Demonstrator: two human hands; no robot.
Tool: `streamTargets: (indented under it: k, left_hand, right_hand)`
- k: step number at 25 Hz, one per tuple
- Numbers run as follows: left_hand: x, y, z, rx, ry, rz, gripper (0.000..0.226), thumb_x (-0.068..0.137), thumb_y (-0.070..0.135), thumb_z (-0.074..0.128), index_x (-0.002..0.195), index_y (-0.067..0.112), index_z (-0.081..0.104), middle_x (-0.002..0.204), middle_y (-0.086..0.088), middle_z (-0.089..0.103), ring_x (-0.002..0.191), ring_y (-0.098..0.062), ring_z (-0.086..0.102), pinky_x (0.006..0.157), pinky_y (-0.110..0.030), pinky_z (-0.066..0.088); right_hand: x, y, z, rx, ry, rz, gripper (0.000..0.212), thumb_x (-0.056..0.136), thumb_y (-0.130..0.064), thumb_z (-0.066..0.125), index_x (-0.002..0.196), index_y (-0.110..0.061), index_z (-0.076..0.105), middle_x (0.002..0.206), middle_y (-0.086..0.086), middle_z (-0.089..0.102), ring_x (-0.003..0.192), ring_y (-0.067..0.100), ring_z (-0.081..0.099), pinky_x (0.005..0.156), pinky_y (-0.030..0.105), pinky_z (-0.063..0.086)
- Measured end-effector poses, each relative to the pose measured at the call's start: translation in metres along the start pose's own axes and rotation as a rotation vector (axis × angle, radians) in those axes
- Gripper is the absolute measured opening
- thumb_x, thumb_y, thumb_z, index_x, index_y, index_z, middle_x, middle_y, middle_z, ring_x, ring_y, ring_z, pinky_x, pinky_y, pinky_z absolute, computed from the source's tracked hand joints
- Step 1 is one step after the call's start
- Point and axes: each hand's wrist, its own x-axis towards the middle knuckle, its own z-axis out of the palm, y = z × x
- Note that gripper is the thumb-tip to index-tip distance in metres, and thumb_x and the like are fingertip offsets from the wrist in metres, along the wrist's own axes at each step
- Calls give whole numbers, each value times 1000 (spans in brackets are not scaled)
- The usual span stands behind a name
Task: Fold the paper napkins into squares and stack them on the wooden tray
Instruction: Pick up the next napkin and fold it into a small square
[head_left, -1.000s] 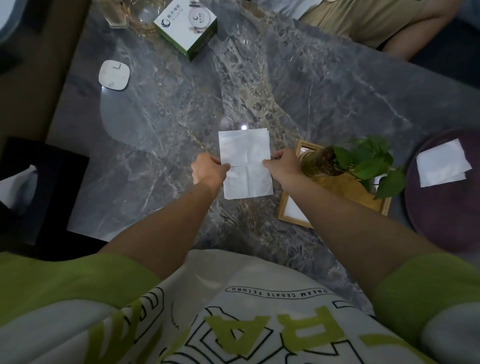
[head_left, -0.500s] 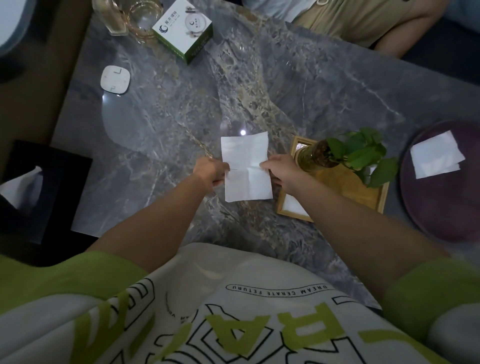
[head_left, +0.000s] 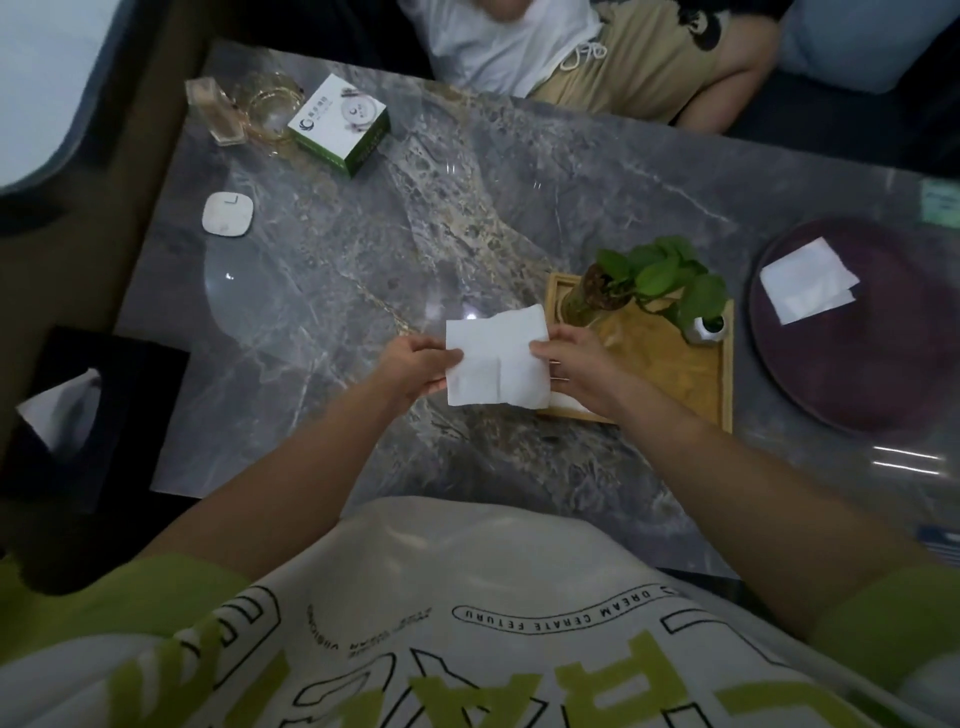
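Grey marble table (head_left: 363, 270), napkin (head_left: 496, 358) held above it.
My left hand (head_left: 415, 366) and right hand (head_left: 576, 364) pinch its opposite edges, fingers closed, beside the wooden tray (head_left: 675, 364).

Only readable thing is showing on the wearer's shirt (head_left: 467, 597): "DREAM CERATE FETURU" in an oval outline, upside down from here. The green-and-white box (head_left: 340, 123) is carrying a logo, lettering too blurry.

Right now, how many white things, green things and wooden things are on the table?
White: 3 – held napkin, napkin on purple mat, small square gadget
Green: 1 – plant
Green-and-white: 1 – box
Wooden: 1 – tray
Total: 6
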Motion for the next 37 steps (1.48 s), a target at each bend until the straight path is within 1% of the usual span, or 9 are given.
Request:
streamTargets:
  k: [4, 8, 12, 15, 17, 22, 28, 31, 37]
  left_hand:
    - [-16, -6, 9, 48, -40, 49, 24, 87, 2, 68, 110, -2, 62, 108, -16, 68, 84, -18, 68, 67, -25, 58]
    - [-27, -6, 18, 85, -62, 98, 33, 86, 2, 68, 116, -9, 61, 116, -23, 66, 100, -30, 65, 91, -41, 55]
    - [-37, -5, 28, 135, -79, 183, 33, 85, 5, 70, 115, -8, 62, 108, -22, 67, 87, -26, 66, 71, -29, 59]
    - [-43, -3, 36, 154, -136, 229, 32, 87, 3, 67, 116, -9, 61, 109, -25, 65, 93, -31, 64, 86, -44, 56]
    - [-46, -1, 44, 145, -171, 251, 31, 88, 1, 65, 117, -10, 60, 109, -24, 65, 95, -32, 64, 90, -47, 55]
    - [-53, 6, 64, 150, -231, 295, 23, 86, 4, 69, 108, -4, 65, 102, -20, 69, 82, -24, 69, 66, -30, 60]
    - [-55, 19, 78, 110, -304, 353, 18, 85, 7, 71, 101, 2, 68, 90, -14, 72, 74, -19, 73, 60, -28, 57]
    - [-58, 26, 85, 88, -333, 374, 22, 84, 6, 71, 104, -2, 66, 87, -13, 72, 73, -19, 73, 59, -27, 57]
    - [-62, 33, 91, 81, -344, 367, 10, 84, 4, 71, 94, 6, 68, 88, -12, 74, 77, -21, 74, 63, -29, 60]
  right_hand:
    - [-23, 12, -10, 47, -11, -63, 10, 89, -10, 64, 96, -17, 62, 96, 4, 68, 81, 21, 67, 66, 32, 56]
    - [-44, 20, -25, 114, -29, -97, 13, 88, -13, 66, 97, -21, 64, 92, 0, 72, 79, 19, 71, 62, 32, 57]
    - [-64, 22, -39, 160, -39, -131, 14, 86, -16, 69, 97, -23, 64, 88, -1, 74, 75, 16, 72, 60, 31, 56]
    - [-76, 24, -48, 170, -21, -138, 22, 85, -18, 72, 103, -23, 62, 94, 3, 73, 81, 21, 72, 66, 34, 56]
    - [-84, 24, -55, 174, -18, -146, 27, 86, -18, 71, 110, -20, 60, 100, 6, 72, 86, 23, 71, 70, 35, 56]
    - [-104, 20, -72, 182, 24, -214, 25, 89, -11, 66, 112, -15, 58, 101, 8, 69, 85, 24, 69, 72, 33, 56]
    - [-119, 11, -81, 226, 75, -245, 31, 91, -2, 60, 121, -10, 54, 103, 11, 66, 84, 24, 66, 70, 31, 56]
    - [-124, 5, -83, 234, 97, -279, 25, 91, 0, 59, 113, -11, 56, 95, 8, 67, 79, 21, 67, 67, 29, 56]
    - [-130, 0, -87, 260, 132, -330, 24, 91, 0, 59, 114, -7, 56, 97, 10, 66, 83, 24, 64, 76, 36, 53]
